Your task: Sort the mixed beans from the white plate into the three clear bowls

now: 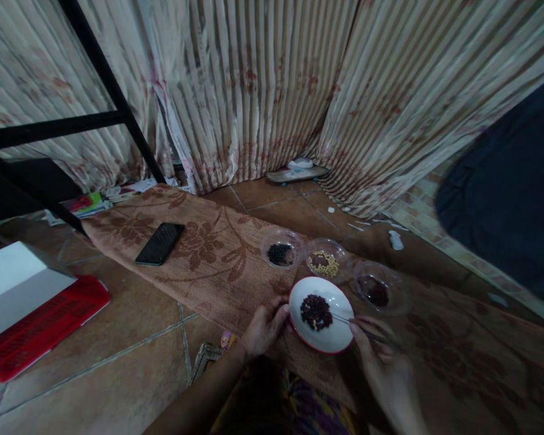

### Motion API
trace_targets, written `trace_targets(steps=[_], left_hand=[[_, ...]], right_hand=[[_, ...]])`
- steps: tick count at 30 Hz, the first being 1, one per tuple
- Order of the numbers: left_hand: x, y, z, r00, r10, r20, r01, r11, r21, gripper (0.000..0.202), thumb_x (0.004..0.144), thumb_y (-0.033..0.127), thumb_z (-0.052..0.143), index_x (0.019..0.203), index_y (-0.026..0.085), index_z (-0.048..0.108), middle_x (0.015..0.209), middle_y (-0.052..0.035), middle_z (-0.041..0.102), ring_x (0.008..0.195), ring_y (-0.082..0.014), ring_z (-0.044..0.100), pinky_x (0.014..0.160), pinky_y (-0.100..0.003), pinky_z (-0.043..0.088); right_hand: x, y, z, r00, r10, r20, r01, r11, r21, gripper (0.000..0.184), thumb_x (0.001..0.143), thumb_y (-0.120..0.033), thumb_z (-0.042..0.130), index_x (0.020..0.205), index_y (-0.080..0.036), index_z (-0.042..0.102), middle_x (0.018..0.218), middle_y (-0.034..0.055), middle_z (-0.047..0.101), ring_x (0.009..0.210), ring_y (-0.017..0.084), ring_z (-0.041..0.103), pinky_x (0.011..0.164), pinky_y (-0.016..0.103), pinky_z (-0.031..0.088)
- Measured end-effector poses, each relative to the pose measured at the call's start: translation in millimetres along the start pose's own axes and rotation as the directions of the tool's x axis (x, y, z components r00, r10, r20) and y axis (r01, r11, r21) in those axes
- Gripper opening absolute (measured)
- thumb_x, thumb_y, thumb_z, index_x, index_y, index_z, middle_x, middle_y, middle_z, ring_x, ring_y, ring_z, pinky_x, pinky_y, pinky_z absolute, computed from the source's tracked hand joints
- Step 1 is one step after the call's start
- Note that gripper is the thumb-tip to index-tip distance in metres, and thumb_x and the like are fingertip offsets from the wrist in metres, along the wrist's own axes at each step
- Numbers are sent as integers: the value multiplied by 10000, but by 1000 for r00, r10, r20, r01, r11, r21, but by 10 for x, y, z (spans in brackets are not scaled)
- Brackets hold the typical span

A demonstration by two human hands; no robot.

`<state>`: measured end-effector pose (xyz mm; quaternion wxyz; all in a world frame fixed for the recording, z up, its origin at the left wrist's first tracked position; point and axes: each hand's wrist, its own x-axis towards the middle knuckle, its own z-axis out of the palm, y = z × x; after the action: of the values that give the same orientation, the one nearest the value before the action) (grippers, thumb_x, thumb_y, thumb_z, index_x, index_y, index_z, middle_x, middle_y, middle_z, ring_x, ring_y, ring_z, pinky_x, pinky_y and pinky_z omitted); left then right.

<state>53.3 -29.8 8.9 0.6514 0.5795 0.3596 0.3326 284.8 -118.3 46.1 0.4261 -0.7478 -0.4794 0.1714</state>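
A white bowl (335, 295) with a red rim stands tilted slightly on the cloth, holding a heap of mixed dark and pale beans (316, 312). My left hand (266, 326) grips its left rim between thumb and fingers. In my right hand (381, 359) are thin metal tweezers (341, 318), their tips at the heap's right edge. Behind the bowl stand three clear plastic dishes: one with black beans (279, 254), one with yellow beans (323, 264), and one with dark red beans (372, 291). The right fingers are partly blurred.
A brown floral cloth (217, 260) covers the long surface, with a black phone (160, 244) on its left part. A red and white box (45, 320) lies at the left on the tiled floor. Striped curtains (254, 90) hang behind, beside a black metal frame (126, 115).
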Motion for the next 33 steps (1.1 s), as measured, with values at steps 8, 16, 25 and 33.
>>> trace_targets(steps=[8, 16, 25, 33], left_hand=[[12, -27, 13, 1000, 0, -10, 0, 1000, 3, 489, 948, 537, 455, 1195, 142, 602, 763, -32, 654, 658, -148, 591, 616, -244, 465], [11, 37, 22, 1000, -4, -15, 4, 1000, -7, 473, 948, 528, 461, 1168, 138, 611, 746, -23, 644, 640, -139, 581, 606, -239, 462], [15, 3, 16, 1000, -7, -5, 7, 1000, -16, 447, 954, 509, 461, 1169, 146, 611, 738, -17, 621, 641, -133, 565, 609, -235, 461], [13, -22, 21, 1000, 2, -4, -2, 1000, -18, 452, 955, 511, 459, 1183, 149, 605, 774, -23, 636, 663, -135, 585, 633, -242, 478]], right_hand=[[-69, 70, 80, 995, -100, 11, 100, 993, -65, 396, 836, -586, 584, 871, -233, 762, 1072, 92, 686, 1052, 260, 596, 862, 403, 510], [-50, 44, 120, 991, -131, -13, 128, 982, -137, 468, 841, -648, 539, 850, -237, 761, 1026, 87, 699, 1026, 269, 583, 936, 459, 439], [-66, 59, 144, 989, -147, -14, 144, 981, -129, 457, 846, -632, 544, 861, -230, 761, 1007, 86, 700, 1009, 265, 590, 936, 456, 436], [-61, 55, 150, 987, -160, 10, 160, 976, -147, 398, 857, -596, 556, 852, -259, 766, 1028, 66, 698, 1015, 259, 589, 933, 446, 428]])
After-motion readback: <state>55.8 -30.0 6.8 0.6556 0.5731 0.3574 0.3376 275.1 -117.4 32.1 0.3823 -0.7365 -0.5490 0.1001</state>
